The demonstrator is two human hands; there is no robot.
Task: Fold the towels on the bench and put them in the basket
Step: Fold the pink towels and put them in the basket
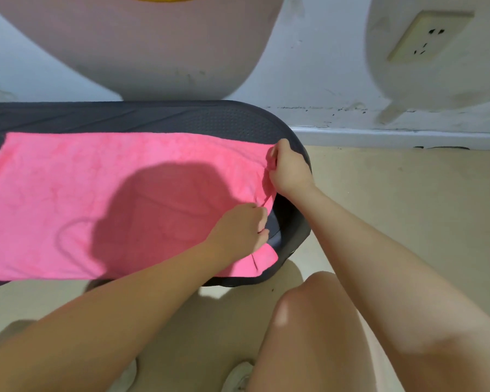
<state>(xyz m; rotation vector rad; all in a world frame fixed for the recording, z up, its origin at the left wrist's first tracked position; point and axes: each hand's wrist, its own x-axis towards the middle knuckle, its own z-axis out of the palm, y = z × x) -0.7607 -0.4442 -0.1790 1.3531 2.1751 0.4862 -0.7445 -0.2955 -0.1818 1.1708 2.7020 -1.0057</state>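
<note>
A pink towel point(96, 193) lies spread flat over the dark grey bench point(210, 117), covering most of its top. My right hand point(289, 168) pinches the towel's far right corner near the bench's rounded end. My left hand point(238, 230) grips the towel's right edge closer to me, lifting it slightly off the bench. A near right flap of the towel point(263, 261) hangs by the front edge. No basket is in view.
The bench's right end point(294, 222) curves down toward the beige floor point(393, 207). A wall with a socket point(427, 35) stands behind. My knee point(309, 306) and shoes point(238, 374) are below the bench front.
</note>
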